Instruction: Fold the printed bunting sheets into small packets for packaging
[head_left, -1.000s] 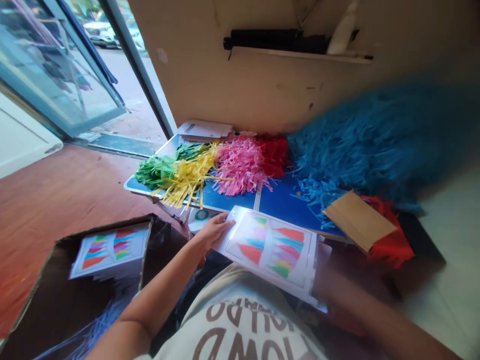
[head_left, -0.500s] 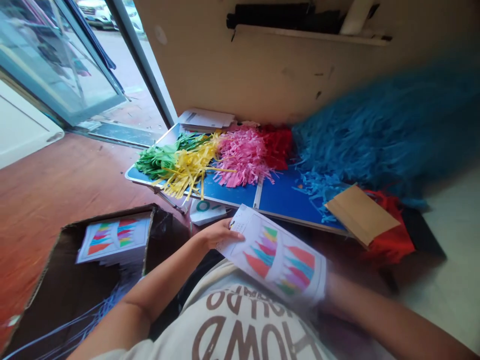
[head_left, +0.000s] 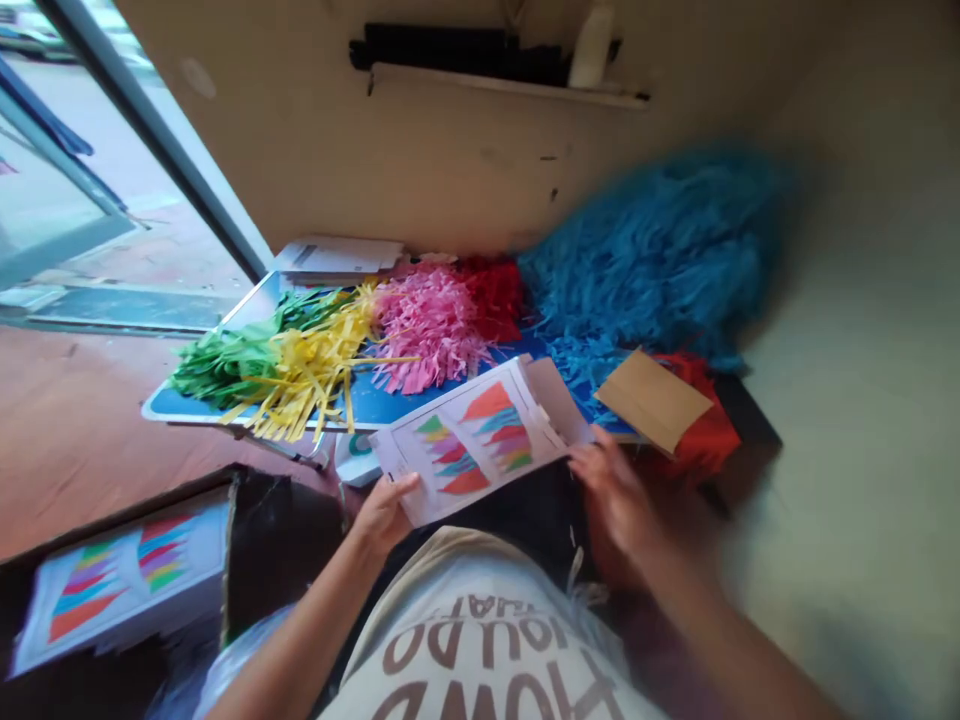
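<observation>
Card (head_left: 466,442) pinched in left hand (head_left: 384,512); right hand (head_left: 616,490) half-curled at other end, whether pinching unclear through blur.

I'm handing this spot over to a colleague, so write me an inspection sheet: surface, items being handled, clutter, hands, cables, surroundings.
Surface: blue table, largely covered by paper strips.
Items handled: printed sheet showing coloured pennants; similar sheets stacked in a dark box.
Clutter: green strips, yellow strips, pink strips and a large blue pile; brown flat piece at the right; white papers at the back.
Hands: left hand grips the sheet's left end; right hand is at its right end, blurred, grip unclear.
Cables: nothing seen that is clearly a cable.
Surroundings: wall shelf above the table; reddish floor; glazed doorway at the left.
</observation>
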